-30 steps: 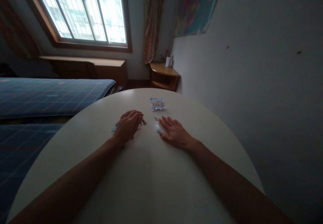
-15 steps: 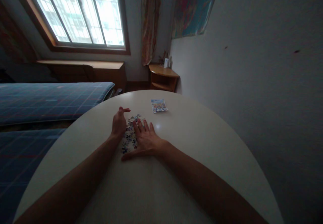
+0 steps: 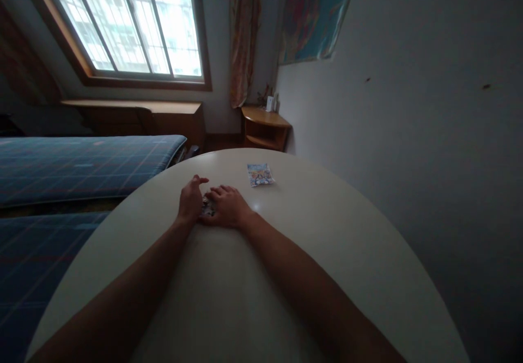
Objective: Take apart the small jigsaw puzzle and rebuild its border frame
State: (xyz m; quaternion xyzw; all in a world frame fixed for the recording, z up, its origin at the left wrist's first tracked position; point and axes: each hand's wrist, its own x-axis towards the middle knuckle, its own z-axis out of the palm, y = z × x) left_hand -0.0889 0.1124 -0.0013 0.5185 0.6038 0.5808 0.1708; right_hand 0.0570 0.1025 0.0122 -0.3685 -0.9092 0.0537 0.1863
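A small heap of jigsaw puzzle pieces lies on the white round table, squeezed between my two hands. My left hand stands on its edge along the heap's left side like a wall, open, with the thumb pointing right. From the right, my right hand curves over the pieces, palm down and open, its thumb along the near side. Much of the heap is hidden under it. A colourful printed packet or picture sheet lies flat farther back, touched by neither hand.
A plaid mattress is left of the table, with another plaid surface nearer. Behind stand a wooden desk below the window and a corner cabinet. The wall runs along the right.
My right hand has moved away from me and slightly left, sweeping the spread pieces into a tighter heap against my left hand. The left hand has hardly moved.
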